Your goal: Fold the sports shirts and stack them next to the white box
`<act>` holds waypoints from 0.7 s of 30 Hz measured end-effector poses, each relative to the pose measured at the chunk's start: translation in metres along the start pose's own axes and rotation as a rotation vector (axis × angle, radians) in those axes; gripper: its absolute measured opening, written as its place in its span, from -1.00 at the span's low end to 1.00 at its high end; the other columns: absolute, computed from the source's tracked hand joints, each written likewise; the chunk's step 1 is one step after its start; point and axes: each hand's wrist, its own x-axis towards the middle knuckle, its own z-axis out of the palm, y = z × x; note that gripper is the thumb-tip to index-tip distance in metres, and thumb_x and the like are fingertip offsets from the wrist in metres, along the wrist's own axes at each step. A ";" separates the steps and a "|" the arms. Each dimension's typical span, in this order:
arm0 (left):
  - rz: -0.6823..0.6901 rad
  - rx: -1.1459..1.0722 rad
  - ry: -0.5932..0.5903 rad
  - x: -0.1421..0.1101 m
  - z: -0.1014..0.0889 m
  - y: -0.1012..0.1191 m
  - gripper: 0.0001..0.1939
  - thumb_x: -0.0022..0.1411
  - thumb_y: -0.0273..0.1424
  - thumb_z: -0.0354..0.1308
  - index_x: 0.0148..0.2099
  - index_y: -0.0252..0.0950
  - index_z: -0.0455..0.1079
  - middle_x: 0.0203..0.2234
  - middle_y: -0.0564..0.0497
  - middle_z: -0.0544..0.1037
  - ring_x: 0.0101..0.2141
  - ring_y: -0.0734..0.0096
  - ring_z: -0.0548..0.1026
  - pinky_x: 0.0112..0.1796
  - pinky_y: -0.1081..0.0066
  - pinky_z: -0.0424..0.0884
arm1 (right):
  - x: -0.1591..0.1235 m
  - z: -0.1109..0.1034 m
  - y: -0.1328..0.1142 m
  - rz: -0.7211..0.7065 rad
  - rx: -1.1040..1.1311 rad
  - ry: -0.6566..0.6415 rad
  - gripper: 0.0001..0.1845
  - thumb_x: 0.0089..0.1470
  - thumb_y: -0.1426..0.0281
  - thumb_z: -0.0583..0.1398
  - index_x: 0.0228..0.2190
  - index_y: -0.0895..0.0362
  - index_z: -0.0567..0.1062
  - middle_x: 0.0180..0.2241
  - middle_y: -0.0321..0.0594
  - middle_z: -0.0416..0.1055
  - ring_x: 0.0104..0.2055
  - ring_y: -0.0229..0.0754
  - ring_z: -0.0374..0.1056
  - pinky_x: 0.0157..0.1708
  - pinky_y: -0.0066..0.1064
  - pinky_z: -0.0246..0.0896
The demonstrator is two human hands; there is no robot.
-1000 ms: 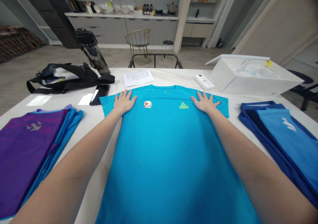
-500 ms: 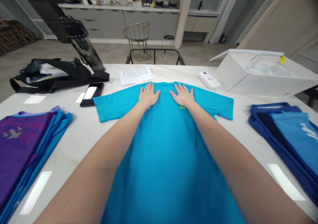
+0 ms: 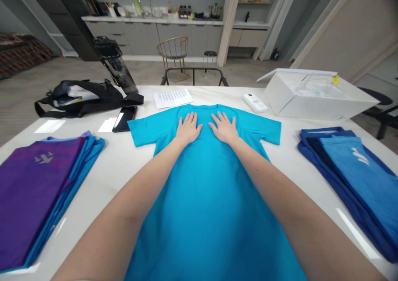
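A turquoise short-sleeved T-shirt (image 3: 213,189) lies at the centre of the worktop (image 3: 116,160), collar toward 12 o'clock, the left hand (image 3: 188,129) and right hand (image 3: 224,128) resting on its upper chest, fingers splayed and palms down (a posture that probably holds the fabric flat). The purple-topped garment stack (image 3: 42,194) at its 9 o'clock and the blue garment stack (image 3: 357,173) at its 3 o'clock presumably sit out of its way.

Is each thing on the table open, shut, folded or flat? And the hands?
Blue T-shirt: spread flat, sleeves out
Left hand: open, flat on the shirt
Right hand: open, flat on the shirt
Left clothes pile: folded
Right clothes pile: folded
White box: open
Black bag: open
Bottle: lid on
Phone: lying flat
Paper: flat
White gadget: lying flat
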 end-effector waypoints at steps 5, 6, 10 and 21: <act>0.052 0.008 -0.049 -0.053 -0.001 0.014 -0.29 0.49 0.02 -0.35 0.52 -0.19 -0.01 0.48 -0.09 -0.01 0.46 0.08 -0.07 0.39 -0.10 -0.17 | -0.058 -0.004 -0.016 -0.020 0.030 -0.082 -0.24 0.35 -0.15 -0.23 0.42 -0.14 0.08 0.49 -0.22 -0.15 0.51 0.14 -0.25 0.34 0.43 -0.38; 0.061 0.008 -0.046 -0.065 -0.002 0.017 -0.29 0.49 0.02 -0.35 0.52 -0.18 0.00 0.48 -0.08 -0.01 0.46 0.09 -0.06 0.39 -0.10 -0.19 | -0.069 -0.006 -0.020 -0.016 0.040 -0.093 -0.23 0.35 -0.16 -0.24 0.42 -0.15 0.08 0.49 -0.22 -0.15 0.51 0.14 -0.24 0.34 0.44 -0.38; 0.041 -0.010 -0.013 -0.116 -0.007 0.027 -0.31 0.49 0.03 -0.34 0.51 -0.10 0.01 0.49 -0.03 -0.03 0.46 0.11 -0.08 0.39 -0.15 -0.22 | -0.114 -0.012 -0.030 0.024 0.047 -0.066 -0.24 0.35 -0.16 -0.25 0.43 -0.18 0.05 0.50 -0.26 -0.19 0.52 0.11 -0.28 0.33 0.47 -0.42; -0.068 -0.027 0.004 -0.241 -0.020 0.014 -0.27 0.47 0.08 -0.39 0.53 -0.10 -0.05 0.49 -0.03 -0.05 0.46 0.11 -0.07 0.38 -0.16 -0.13 | -0.225 -0.019 0.003 0.205 0.019 -0.103 -0.17 0.31 -0.21 -0.27 0.45 -0.14 -0.02 0.50 -0.22 -0.20 0.52 0.12 -0.29 0.37 0.35 -0.40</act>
